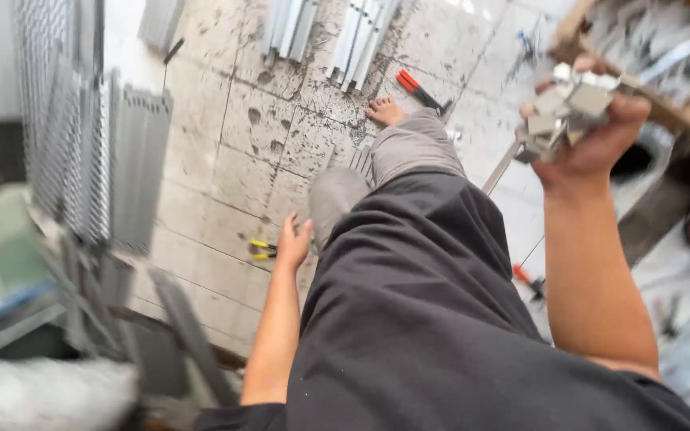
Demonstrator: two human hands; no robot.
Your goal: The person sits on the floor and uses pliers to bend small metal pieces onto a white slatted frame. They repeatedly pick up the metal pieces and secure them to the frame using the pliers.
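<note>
Head view: right hand (592, 136) fingers clutch angular grey metal brackets (570, 108); left hand (293, 239) fingers loosely spread.

A cluster of small silvery metal pieces (570, 108), blocky and angular like brackets, sits raised in the air, clasped from below in the right hand (592, 132). The pieces are bunched tight together, pale grey, their edges blurred. A thin metal strip (503, 166) slants down from the cluster.
</note>
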